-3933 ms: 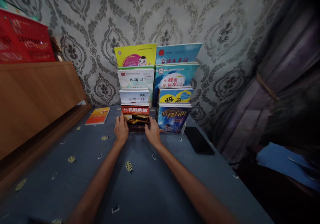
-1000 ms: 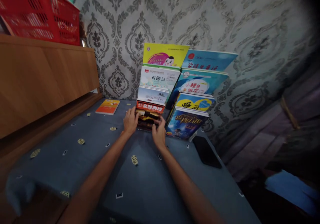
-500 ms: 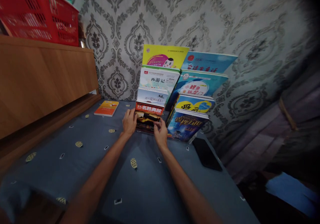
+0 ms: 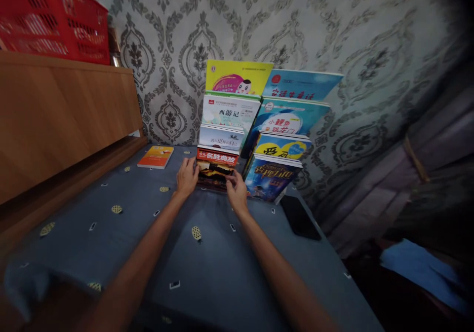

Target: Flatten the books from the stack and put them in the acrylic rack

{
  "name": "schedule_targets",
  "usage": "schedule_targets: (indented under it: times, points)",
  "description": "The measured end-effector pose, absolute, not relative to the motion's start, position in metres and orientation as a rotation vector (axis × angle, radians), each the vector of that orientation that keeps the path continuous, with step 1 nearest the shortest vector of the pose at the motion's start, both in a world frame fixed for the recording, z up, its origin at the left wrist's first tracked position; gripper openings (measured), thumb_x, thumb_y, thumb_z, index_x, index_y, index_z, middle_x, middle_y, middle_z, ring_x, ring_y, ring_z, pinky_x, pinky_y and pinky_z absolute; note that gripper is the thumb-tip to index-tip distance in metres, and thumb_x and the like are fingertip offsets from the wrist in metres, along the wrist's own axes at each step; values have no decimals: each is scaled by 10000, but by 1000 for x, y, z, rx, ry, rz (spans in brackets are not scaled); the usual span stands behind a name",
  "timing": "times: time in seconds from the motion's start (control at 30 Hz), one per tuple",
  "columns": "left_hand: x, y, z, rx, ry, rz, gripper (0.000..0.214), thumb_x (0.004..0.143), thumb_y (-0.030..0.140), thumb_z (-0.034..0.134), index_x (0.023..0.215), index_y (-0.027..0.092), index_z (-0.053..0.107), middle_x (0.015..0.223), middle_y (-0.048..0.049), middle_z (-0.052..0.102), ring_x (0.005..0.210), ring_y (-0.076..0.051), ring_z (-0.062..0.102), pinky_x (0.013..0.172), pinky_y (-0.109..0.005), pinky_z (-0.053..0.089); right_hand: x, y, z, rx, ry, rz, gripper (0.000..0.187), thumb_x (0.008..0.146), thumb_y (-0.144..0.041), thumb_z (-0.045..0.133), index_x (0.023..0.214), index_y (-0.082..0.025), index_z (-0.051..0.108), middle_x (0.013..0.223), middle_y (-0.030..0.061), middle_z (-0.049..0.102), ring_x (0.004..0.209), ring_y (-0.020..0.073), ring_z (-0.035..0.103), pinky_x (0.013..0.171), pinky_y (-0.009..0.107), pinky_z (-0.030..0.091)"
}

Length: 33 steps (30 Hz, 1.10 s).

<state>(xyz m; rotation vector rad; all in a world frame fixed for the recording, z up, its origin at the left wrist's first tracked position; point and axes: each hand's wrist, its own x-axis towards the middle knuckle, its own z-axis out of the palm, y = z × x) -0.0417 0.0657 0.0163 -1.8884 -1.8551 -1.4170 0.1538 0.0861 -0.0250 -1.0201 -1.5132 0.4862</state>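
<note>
A red-and-black book [image 4: 217,163] stands at the front of the left row of books, between my two hands. My left hand [image 4: 187,176] grips its left edge, fingers bent around the side. At its lower right edge, my right hand [image 4: 237,190] holds on with thumb and fingertips against the cover. Behind it rise a pale blue-and-white book [image 4: 221,138], a white book [image 4: 230,111] and a tall yellow book [image 4: 239,77], each higher than the one in front. Close to the right hand, a dark blue book [image 4: 272,180] fronts the second row.
Behind the dark blue book stand a yellow-and-blue book [image 4: 283,147] and taller blue books [image 4: 303,84]. An orange book [image 4: 156,157] lies flat at the left. A black phone-like slab [image 4: 300,217] lies right. A wooden cabinet [image 4: 66,120] bears a red basket [image 4: 83,23]; patterned wall behind.
My view has shifted slightly, so the books and table sit a little higher and further left. Both hands stay at the sides of the red-and-black book.
</note>
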Motion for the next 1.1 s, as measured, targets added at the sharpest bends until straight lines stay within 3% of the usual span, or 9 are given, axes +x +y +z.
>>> schedule_targets:
  times: [0.47,0.67,0.83,1.0,1.1]
  points:
    - [-47,49,13,-1967,-1811,-1404,225,960,183,460,1149,171,581,1084,-109,607,1001,-227,616,898,-340,492,154,67,-23,-1038,-1521,490,546,848,-241,491,1380,-124,509,1044,123,757,968,266,694,931,461,519]
    - [-65,42,4,-2056,-1783,-1317,327,956,181,436,1266,169,542,1148,-114,616,1023,-218,626,920,-341,504,156,44,-35,-1020,-1476,566,620,862,-266,524,1454,-136,397,1015,99,748,921,246,685,884,430,526]
    - [-105,51,-9,-1837,-2059,-1008,319,944,192,436,1219,159,593,1206,-161,622,1160,-277,582,1001,-413,481,152,18,-64,-1019,-1452,772,447,862,-276,514,1299,-186,492,879,44,758,809,223,694,804,403,552]
    - [-143,72,-17,-1645,-2354,-540,430,922,208,438,1317,67,531,1426,-277,493,1372,-381,425,1063,-547,411,149,7,-64,-1003,-1599,844,294,867,-282,503,1136,-207,593,852,39,761,800,218,710,761,373,558]
    - [-161,92,-15,-1623,-2406,-463,464,921,200,418,1346,37,508,1475,-316,437,1429,-410,354,1094,-632,335,149,3,-57,-1024,-1660,790,289,867,-269,510,1126,-213,625,844,33,760,783,220,714,731,361,554]
